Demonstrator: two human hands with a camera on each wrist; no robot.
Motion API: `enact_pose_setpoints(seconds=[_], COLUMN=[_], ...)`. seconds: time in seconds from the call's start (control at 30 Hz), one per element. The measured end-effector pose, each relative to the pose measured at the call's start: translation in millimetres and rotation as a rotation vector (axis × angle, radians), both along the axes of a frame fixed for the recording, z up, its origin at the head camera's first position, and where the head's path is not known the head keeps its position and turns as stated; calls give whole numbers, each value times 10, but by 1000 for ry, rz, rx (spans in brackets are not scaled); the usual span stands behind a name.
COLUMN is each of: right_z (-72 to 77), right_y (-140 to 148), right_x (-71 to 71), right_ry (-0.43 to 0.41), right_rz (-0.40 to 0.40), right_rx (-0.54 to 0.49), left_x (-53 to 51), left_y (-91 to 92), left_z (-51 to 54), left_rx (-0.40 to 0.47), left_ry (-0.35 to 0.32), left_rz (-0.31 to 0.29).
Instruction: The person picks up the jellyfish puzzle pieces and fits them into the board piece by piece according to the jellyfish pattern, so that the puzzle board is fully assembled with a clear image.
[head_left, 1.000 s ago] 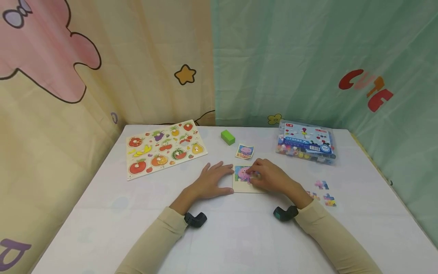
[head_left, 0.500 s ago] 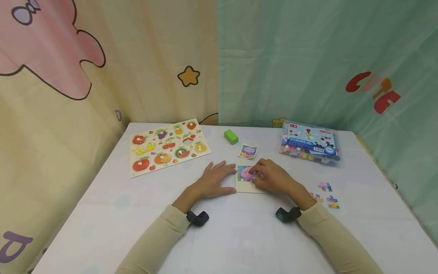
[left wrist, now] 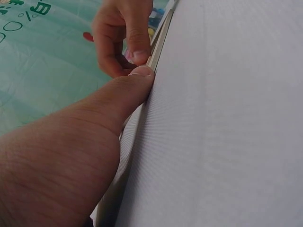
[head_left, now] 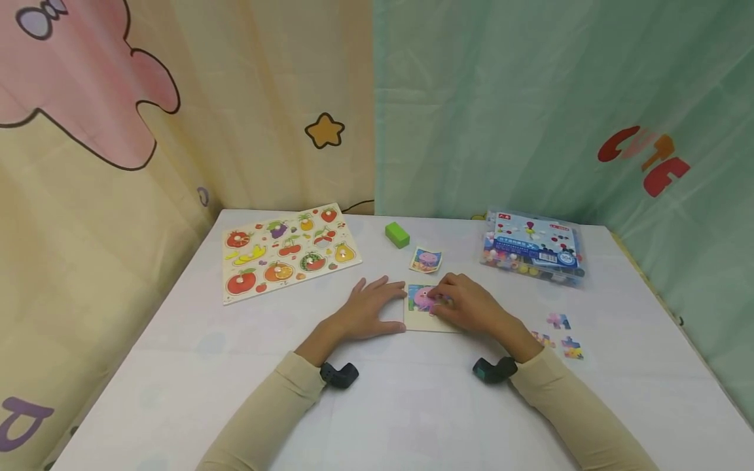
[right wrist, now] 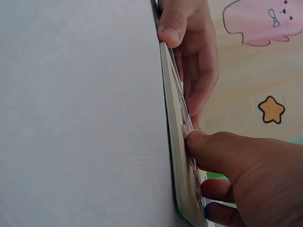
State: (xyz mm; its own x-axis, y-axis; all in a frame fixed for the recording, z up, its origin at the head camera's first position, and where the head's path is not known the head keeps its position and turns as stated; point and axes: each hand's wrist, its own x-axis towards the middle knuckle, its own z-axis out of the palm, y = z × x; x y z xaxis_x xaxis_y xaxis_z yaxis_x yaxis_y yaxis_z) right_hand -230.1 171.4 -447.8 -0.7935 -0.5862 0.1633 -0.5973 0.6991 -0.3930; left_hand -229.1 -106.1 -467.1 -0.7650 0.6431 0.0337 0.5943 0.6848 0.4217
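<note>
A small pale puzzle board (head_left: 425, 322) lies flat on the white table, its upper part filled with a pink sea-creature picture (head_left: 421, 297). Spread fingers and thumb of the left hand (head_left: 365, 314) touch the board's left edge; its thumb (left wrist: 135, 82) is against the edge in the left wrist view. Over the picture's right part, the right hand (head_left: 470, 306) has bent fingers and pinches a puzzle piece, mostly hidden beneath them. The right thumb (right wrist: 208, 146) touches the pieces at the board's surface in the right wrist view.
Loose puzzle pieces (head_left: 572, 348) lie right of the right hand. Behind the board are a picture card (head_left: 426, 260) and a green block (head_left: 397, 235). A fruit board (head_left: 288, 252) lies back left, a clear box (head_left: 533, 248) back right. Curtains (head_left: 471, 118) hang behind the table.
The head view has shifted slightly since the first frame. Both hands keep nearly the same place at the board, with only a slight shift of the right fingers.
</note>
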Motion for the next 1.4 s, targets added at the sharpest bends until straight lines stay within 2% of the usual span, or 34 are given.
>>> enact_pose_setpoints(seconds=[0.27,0.43,0.57,0.67,0.9,1.0,1.13,1.4], right_z=[53,126,119,104,62,5,-44,-95], right_y=[24,214,599,953,1700,1877,2001,2110], right_x=[-18,9,133,284,579,623,640,604], right_ry=[21,-35,-105,-116,-9,-17,-23,59], right_rz=[-10,-42,-77,-127,-293,-334,-332,-261], right_rx=[0,-10,-21,-34,-25,-22,-49,-93], left_x=[-3,-3,-8,-15,-20,-1,6,-5], left_y=[-8,-1,7,8,3,-1,8,-4], left_z=[-19,-25,-22,-9,-10,-26,-24,-8], left_rx=[-2,-5,-14,-7,-14,-12,-10,-2], left_ry=[7,1,-7,1,9,-6,-9,-8], left_rz=[2,4,-3,-7,-1,-6,-8,0])
